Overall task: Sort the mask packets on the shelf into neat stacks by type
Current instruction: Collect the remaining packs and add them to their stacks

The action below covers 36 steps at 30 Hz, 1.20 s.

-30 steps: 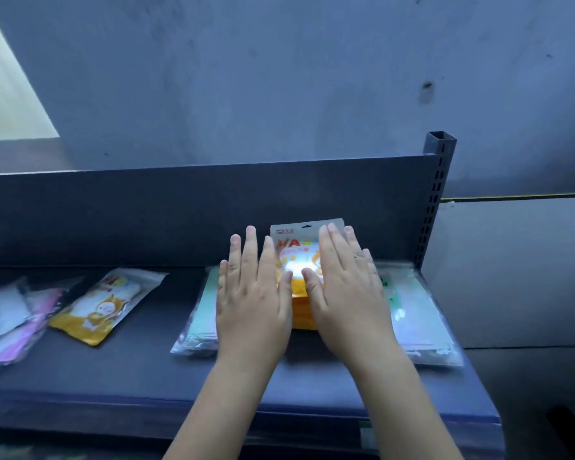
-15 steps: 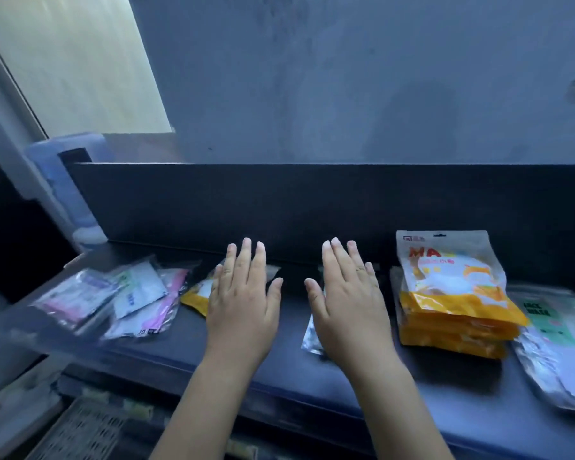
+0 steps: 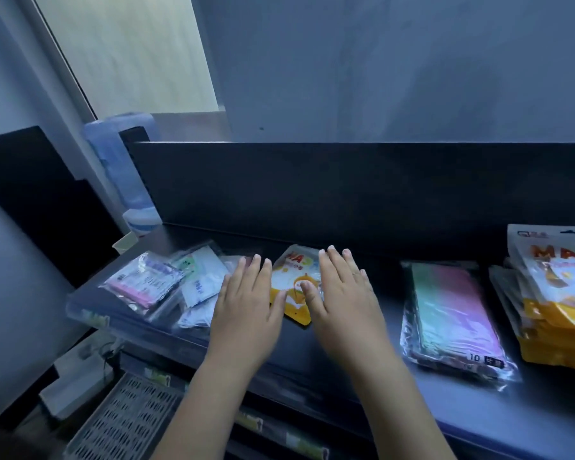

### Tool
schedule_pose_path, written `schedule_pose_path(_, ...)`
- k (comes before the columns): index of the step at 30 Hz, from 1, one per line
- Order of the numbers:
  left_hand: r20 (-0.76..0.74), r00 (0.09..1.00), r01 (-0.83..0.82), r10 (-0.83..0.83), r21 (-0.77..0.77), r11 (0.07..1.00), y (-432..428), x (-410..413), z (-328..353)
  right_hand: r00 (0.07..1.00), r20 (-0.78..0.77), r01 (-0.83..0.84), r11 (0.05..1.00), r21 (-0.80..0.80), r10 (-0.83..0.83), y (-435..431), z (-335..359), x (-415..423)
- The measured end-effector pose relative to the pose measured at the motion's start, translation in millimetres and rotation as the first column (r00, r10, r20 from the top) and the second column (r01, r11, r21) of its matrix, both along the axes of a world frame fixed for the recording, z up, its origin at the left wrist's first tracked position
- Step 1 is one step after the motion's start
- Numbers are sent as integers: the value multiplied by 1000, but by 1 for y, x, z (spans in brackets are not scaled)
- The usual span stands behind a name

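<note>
Yellow foil marks the piece that matters: a loose yellow packet (image 3: 291, 287) lies tilted on the dark shelf (image 3: 389, 313), close to the back panel (image 3: 346, 194), and the rest of the head view is placed from it. The left hand (image 3: 246, 313) is at its left edge and the right hand (image 3: 346, 300) at its right edge. Both are palm-down with fingers straight and slightly spread, gripping nothing; whether the thumbs actually touch the foil is hard to tell through the blur. Just left of the packet, partly under the left hand, lies a jumble of clear packets (image 3: 166, 287). To its right, past bare shelf, lies a pastel pack (image 3: 452, 313), and well beyond that the yellow stack (image 3: 558, 310) — probably where this packet belongs. I judge three risks. Slick foil could slip from flat fingers if it is lifted without a real pinch. The left hand could drag the clear packets toward the shelf's front edge. Carrying the packet across could clip the pastel pack or upset the uneven stack.
</note>
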State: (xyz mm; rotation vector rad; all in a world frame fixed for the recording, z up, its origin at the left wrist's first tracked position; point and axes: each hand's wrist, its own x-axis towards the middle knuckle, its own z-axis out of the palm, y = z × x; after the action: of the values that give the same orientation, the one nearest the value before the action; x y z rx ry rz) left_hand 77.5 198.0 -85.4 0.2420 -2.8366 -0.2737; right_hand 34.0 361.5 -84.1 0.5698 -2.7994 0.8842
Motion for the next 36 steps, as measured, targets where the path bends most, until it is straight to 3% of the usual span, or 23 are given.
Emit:
schedule_pose_path(6,5,999,-54,54,8,998,-32,-20,-6,993,59,-98,993,-69,102,-40,6,-27)
schedule_pose_path(12,62,988,-144,138,95,985,-87,-32,-5,995,66,-73,993,-94,79,-89,8,-40)
schedule_pose_path(21,55,989,-143,136,147,979,-217,-44,-22,990,143,-22,999,23,18,-204,-13,-49)
schedule_pose_path(27,191,976,-139,102,187,973,-286,-50,-35,977,176,80,975,207,-118,-251,-34,-40)
schedule_pose_path(30,351,935,-122,46,198,973,-300,-47,-32,961,176,154,942,297,-213,-266,-38,-37)
schedule_pose_path(33,485,874,-68,-23,170,983,-305,-39,-33,953,124,233,930,284,-276,-272,-36,-33)
schedule_pose_path(36,468,882,-30,-54,170,985,-312,-40,-36,932,147,311,939,150,-332,-272,-27,-34)
